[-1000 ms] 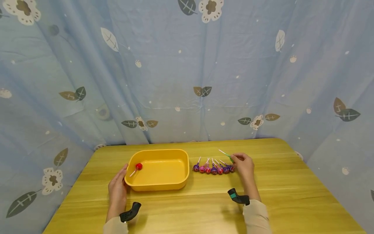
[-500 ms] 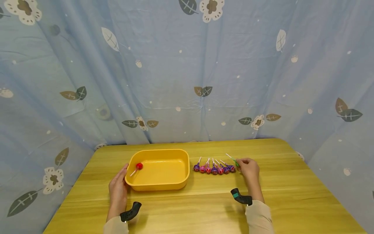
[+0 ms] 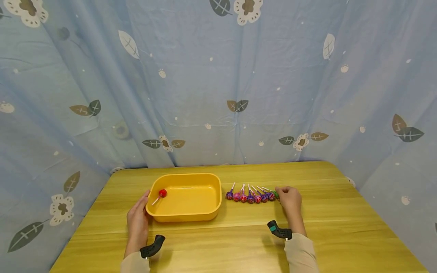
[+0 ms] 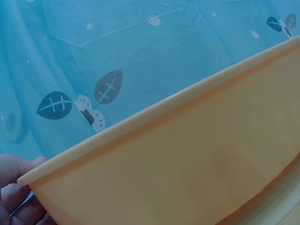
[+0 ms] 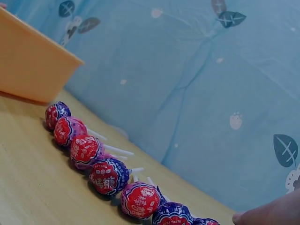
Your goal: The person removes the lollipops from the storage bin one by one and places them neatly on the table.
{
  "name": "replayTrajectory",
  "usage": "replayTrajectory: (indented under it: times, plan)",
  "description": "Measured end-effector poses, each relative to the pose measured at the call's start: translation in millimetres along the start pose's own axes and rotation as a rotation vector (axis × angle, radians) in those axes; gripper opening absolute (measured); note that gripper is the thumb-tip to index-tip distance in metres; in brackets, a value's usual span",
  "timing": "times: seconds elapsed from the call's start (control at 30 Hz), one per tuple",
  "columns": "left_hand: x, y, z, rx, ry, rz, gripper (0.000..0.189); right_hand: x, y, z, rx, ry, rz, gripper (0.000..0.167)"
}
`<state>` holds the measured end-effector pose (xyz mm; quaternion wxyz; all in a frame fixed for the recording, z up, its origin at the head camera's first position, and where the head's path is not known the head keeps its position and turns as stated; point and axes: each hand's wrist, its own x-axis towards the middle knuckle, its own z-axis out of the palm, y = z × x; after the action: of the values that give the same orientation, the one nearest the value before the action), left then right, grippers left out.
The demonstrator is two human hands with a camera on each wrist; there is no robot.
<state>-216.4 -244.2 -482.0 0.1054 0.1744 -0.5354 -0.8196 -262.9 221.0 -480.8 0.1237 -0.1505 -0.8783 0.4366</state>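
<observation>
My right hand [image 3: 289, 199] pinches a green-wrapped lollipop [image 3: 277, 195] at the right end of a row on the table. Its stick points up and left, across the neighbouring sticks. Purple and pink wrapped lollipops [image 3: 250, 198] make up that row, heads toward me; the right wrist view shows the round wrapped heads [image 5: 110, 176] close up, with one fingertip [image 5: 240, 218] at the lower right. My left hand [image 3: 138, 220] holds the left end of a yellow tray [image 3: 184, 218], fingers at its rim [image 4: 93, 144]. Inside the tray, near its left end, lies a red lollipop [image 3: 162, 193].
The tray stands just left of the row. The wooden table [image 3: 211, 246] ends at the back against a blue patterned curtain [image 3: 191, 83]. A black wrist camera mount sits on each wrist.
The green lollipop was held raised beside the row; my right hand shifted right, then lowered it to the row's right end. My left hand and the tray stay put.
</observation>
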Motion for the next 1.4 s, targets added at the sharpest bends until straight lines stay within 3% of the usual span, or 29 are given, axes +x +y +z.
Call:
replayTrajectory:
  times: [0.77, 1.17, 1.4]
  plan:
    - [0.4, 0.0, -0.9, 0.005, -0.006, 0.000, 0.050, -0.3, -3.6, -0.8, 0.048, -0.030, 0.053, 0.031]
    - [0.8, 0.1, -2.1, 0.008, -0.001, -0.007, 0.050, -0.8, -7.7, -2.9, 0.117, 0.050, 0.055, 0.024]
    - [-0.4, -0.7, -0.3, 0.018, -0.008, 0.011, 0.051, -1.8, -12.9, -0.3, 0.164, 0.056, 0.053, 0.023]
